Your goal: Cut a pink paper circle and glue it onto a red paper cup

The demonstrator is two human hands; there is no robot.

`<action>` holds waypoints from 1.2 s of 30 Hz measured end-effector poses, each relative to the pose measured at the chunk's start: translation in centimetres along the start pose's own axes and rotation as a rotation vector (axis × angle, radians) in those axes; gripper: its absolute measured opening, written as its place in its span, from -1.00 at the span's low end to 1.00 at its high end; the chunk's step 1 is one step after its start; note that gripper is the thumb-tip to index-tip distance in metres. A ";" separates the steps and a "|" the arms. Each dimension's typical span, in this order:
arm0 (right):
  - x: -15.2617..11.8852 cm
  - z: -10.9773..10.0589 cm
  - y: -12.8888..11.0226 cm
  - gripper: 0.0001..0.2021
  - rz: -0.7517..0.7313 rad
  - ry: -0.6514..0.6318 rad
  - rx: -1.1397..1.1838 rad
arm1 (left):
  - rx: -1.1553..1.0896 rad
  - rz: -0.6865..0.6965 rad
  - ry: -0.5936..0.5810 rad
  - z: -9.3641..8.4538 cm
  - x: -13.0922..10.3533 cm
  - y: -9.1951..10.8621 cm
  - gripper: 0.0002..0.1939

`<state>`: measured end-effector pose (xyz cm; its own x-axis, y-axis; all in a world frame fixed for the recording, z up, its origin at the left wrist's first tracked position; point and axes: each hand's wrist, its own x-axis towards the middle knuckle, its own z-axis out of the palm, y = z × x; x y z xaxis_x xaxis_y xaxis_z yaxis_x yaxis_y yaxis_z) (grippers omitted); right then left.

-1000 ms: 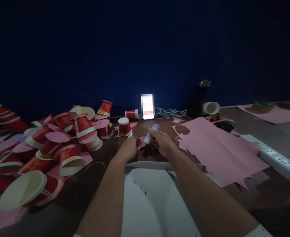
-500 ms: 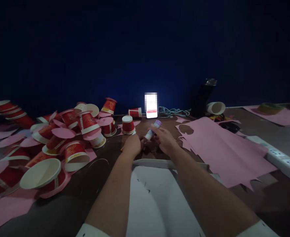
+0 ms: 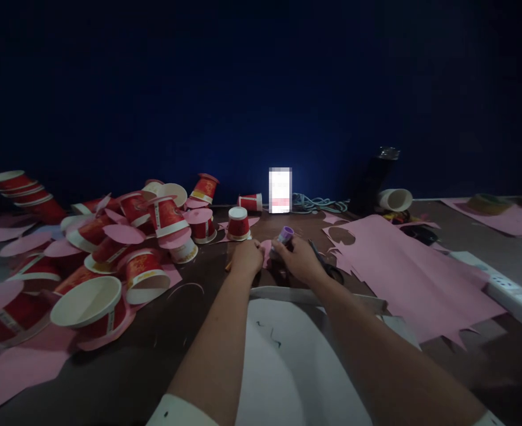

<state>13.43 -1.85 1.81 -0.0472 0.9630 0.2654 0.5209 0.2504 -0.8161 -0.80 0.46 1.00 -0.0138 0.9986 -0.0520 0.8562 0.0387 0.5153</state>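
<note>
My right hand [image 3: 304, 260] is closed round a glue stick [image 3: 286, 234] with a purple end pointing up and away. Close by on the left, my left hand [image 3: 248, 258] has its fingers closed at the edge of a small pink paper piece [image 3: 267, 253]. The glue stick's lower end is hidden by my right fingers, near that paper. Under my left hand a thin orange stick-like thing [image 3: 228, 266] pokes out. Black-handled scissors [image 3: 332, 271] lie just right of my right hand.
Red paper cups [image 3: 167, 216] with pink paper discs pile up on the left. A lit phone [image 3: 280, 190] stands at the back beside a coiled cable [image 3: 318, 204]. Cut pink paper [image 3: 412, 272] and a power strip [image 3: 503, 287] lie right. A white box-like thing [image 3: 279, 367] is below my arms.
The pink paper piece now shows between my hands. The glue stick's white lower part has gone behind my right fingers. The scissors have come into sight. The whole view has shifted slightly.
</note>
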 end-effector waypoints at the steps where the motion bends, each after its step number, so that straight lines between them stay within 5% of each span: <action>1: 0.1 0.2 0.1 -0.75 -0.015 -0.006 -0.017 | 0.006 0.003 0.006 0.0 0.0 0.0 -0.77; 14: 0.8 1.5 0.7 -0.78 -0.109 -0.129 -0.426 | -0.017 0.002 -0.047 0.0 0.2 0.3 -0.75; 23: 0.6 1.1 0.5 -0.74 -0.115 -0.208 -0.468 | -0.030 -0.034 -0.040 -0.2 0.2 0.1 -0.75; 26: 0.4 0.6 0.7 -0.74 -0.115 -0.160 -0.414 | -0.013 -0.025 -0.039 -0.1 0.3 -0.1 -0.79; 31: 0.5 0.0 0.7 -0.66 -0.028 0.130 -0.355 | -0.003 -0.020 -0.029 0.0 0.4 -0.2 -0.74; 36: 0.9 1.1 0.7 -0.77 -0.143 -0.047 -0.447 | 0.001 -0.011 -0.033 -0.1 0.3 0.0 -0.73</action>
<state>12.78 -0.75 0.91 -0.1787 0.9281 0.3268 0.8219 0.3234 -0.4689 -0.85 0.73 1.06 -0.0061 0.9963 -0.0862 0.8568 0.0497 0.5133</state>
